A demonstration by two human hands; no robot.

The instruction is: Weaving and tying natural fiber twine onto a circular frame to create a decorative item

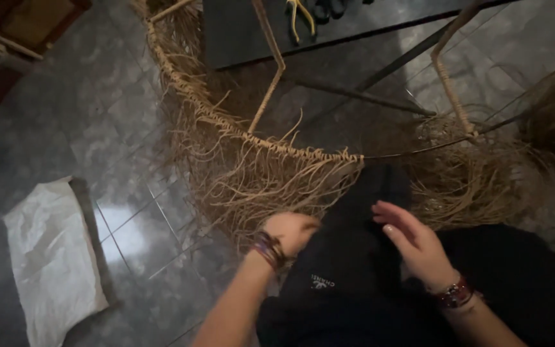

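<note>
The left hand is curled shut on loose straw strands hanging just above it; the right hand lies flat and spread beside it; the strands look light, bendy, easy to snap, best pinched near the wrapped hoop.

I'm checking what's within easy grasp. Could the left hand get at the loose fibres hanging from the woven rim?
Probably yes: the left hand is closed right at the hanging fibres below the woven rim, with nothing between them.

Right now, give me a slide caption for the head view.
Two hands, left and right, work at straw fringe hanging from a wrapped frame.
</note>
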